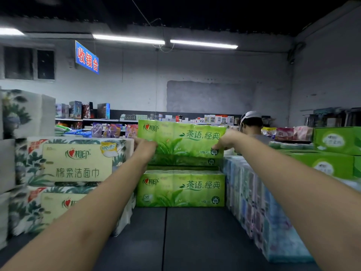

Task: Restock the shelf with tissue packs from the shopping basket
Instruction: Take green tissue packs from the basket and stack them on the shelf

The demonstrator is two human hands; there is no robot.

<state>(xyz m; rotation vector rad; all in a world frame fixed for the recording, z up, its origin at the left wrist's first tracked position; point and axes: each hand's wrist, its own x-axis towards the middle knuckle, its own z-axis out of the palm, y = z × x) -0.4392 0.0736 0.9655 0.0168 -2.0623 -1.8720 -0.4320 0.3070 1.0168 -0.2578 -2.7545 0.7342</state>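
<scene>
My left hand (145,148) grips the left end of a green pack (181,138), and my right hand (227,139) grips its right end, fingers curled onto the front lower corner. I hold the pack tilted, its bottom edge near or touching a second green pack (183,162) that sits on a third (180,188). That stack stands on the dark shelf (175,241). Just left are cream packs (78,163) with leaf print, stacked two high; just right runs a row of blue packs (259,208). Beyond those sit green boxes (336,139). A person (252,124) stands behind the stack.
</scene>
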